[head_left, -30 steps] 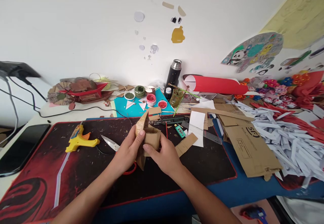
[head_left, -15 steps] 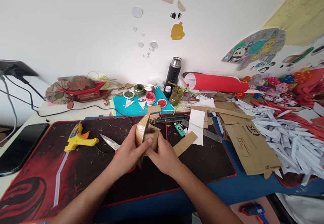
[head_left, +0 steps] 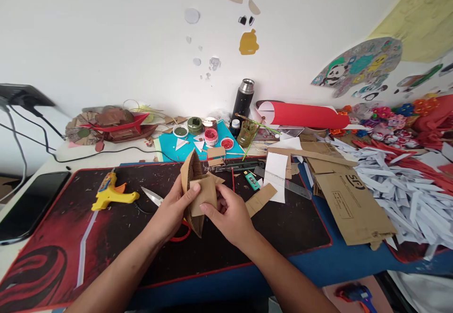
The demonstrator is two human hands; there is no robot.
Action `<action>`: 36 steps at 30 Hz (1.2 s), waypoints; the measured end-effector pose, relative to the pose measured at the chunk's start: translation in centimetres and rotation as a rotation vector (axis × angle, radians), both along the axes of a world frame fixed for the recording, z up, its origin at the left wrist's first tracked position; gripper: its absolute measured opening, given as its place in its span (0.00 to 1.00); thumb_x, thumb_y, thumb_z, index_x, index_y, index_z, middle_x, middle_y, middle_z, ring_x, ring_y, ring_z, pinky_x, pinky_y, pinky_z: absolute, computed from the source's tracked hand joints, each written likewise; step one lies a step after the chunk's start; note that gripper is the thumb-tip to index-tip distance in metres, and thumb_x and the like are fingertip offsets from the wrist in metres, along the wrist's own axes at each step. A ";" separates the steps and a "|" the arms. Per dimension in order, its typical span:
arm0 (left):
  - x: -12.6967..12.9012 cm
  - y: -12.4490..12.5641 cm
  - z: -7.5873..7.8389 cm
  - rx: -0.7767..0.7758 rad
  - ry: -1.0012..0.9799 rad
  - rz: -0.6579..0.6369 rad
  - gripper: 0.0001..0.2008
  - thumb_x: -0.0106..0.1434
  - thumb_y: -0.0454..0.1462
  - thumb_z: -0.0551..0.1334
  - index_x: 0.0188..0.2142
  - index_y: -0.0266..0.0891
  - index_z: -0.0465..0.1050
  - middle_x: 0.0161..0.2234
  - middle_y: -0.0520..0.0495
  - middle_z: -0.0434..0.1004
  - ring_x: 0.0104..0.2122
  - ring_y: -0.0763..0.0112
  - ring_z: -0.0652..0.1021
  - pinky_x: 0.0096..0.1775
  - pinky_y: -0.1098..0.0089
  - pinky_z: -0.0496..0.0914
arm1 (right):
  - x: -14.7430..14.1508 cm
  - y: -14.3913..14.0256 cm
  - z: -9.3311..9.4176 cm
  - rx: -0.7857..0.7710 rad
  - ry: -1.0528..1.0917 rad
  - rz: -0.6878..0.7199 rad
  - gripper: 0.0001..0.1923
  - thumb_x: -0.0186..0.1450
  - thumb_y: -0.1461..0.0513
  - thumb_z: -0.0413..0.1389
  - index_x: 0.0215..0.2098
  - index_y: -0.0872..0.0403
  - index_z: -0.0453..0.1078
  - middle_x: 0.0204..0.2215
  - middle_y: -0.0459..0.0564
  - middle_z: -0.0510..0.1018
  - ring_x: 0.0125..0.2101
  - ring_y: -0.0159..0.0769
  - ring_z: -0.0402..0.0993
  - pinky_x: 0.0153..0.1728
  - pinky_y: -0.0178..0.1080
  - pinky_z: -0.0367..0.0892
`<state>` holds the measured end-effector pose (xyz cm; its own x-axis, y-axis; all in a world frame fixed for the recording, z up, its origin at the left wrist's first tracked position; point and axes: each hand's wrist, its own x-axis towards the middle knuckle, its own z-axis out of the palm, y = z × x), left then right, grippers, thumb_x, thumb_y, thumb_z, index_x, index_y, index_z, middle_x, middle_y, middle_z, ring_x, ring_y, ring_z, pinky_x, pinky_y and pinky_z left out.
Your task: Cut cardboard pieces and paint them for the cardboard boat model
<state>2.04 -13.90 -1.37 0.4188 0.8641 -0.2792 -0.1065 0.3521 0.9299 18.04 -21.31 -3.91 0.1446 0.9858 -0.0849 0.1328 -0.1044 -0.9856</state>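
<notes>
head view, looking down at a pretty messy craft table (head_left: 106, 158). both hands are up over the black and red mat (head_left: 106, 237), holding a folded brown cardboard piece (head_left: 198, 192) between them, lifted off the mat. the left hand (head_left: 173, 211) is closed on its left side, thumb pressed flat on the front panel, fingers hidden behind. the right hand (head_left: 230, 216) is gripping the lower right edge, fingertips curled in against the cardboard. the piece stands mostly upright with a pointed flap sticking up at the top left.

right under the hands there's a pair of scissors (head_left: 155, 197) on the mat, blades pointing left, red handle loop peeking out below the cardboard. further left sits a yellow glue gun (head_left: 111, 192), and a dark phone (head_left: 30, 207) lies off the mat's left edge.

just right of the hands is a loose cardboard strip (head_left: 260, 199), then a green lighter (head_left: 251, 180) and a clear ruler (head_left: 283, 183) with a white sheet (head_left: 275, 171) on it. farther right a big flat cardboard sheet (head_left: 350, 199) and a heap of white paper strips (head_left: 406, 195).

along the back: paint pots (head_left: 211, 136) on a blue sheet (head_left: 170, 150), a black flask (head_left: 243, 100) against the wall, and a red paper roll (head_left: 304, 116) lying on its side.
</notes>
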 end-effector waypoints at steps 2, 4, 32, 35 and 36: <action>0.2 -0.1 -0.2 -0.003 -0.026 0.033 0.48 0.62 0.60 0.75 0.73 0.44 0.65 0.64 0.37 0.80 0.61 0.44 0.81 0.57 0.55 0.80 | -0.1 0.1 0.3 0.022 -0.082 -0.020 0.23 0.67 0.52 0.71 0.58 0.49 0.79 0.36 0.49 0.84 0.30 0.41 0.78 0.31 0.41 0.74; 0.3 -0.2 -0.5 -0.025 -0.049 0.090 0.49 0.61 0.61 0.75 0.73 0.43 0.66 0.64 0.37 0.81 0.62 0.42 0.80 0.58 0.53 0.80 | -0.2 0.2 0.6 0.030 -0.144 -0.045 0.23 0.66 0.52 0.71 0.57 0.49 0.79 0.35 0.49 0.84 0.28 0.41 0.77 0.31 0.42 0.73; 1.1 -0.4 -0.9 -0.226 -0.242 0.259 0.35 0.62 0.55 0.78 0.62 0.39 0.81 0.58 0.36 0.86 0.64 0.43 0.80 0.66 0.53 0.74 | -1.0 0.9 0.8 0.061 -0.299 -0.099 0.21 0.65 0.53 0.70 0.54 0.51 0.79 0.36 0.50 0.85 0.29 0.41 0.79 0.31 0.40 0.70; 1.4 -0.2 -1.1 -0.249 -0.242 0.297 0.33 0.63 0.54 0.77 0.60 0.38 0.82 0.53 0.36 0.88 0.60 0.44 0.83 0.63 0.55 0.77 | -0.8 1.1 0.9 0.058 -0.296 -0.089 0.26 0.64 0.52 0.71 0.57 0.51 0.78 0.39 0.51 0.85 0.30 0.40 0.77 0.32 0.41 0.71; 1.4 -0.1 -1.1 -0.267 -0.239 0.301 0.32 0.64 0.54 0.76 0.59 0.37 0.82 0.52 0.36 0.89 0.58 0.45 0.84 0.61 0.55 0.78 | -0.7 1.2 0.9 0.052 -0.270 -0.068 0.27 0.64 0.51 0.72 0.58 0.51 0.78 0.40 0.51 0.84 0.30 0.39 0.77 0.32 0.41 0.71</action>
<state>3.49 -13.96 -2.49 0.2396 0.8683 -0.4343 -0.4407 0.4959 0.7482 17.34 -20.14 -3.05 0.2210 0.9752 0.0161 0.3853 -0.0722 -0.9200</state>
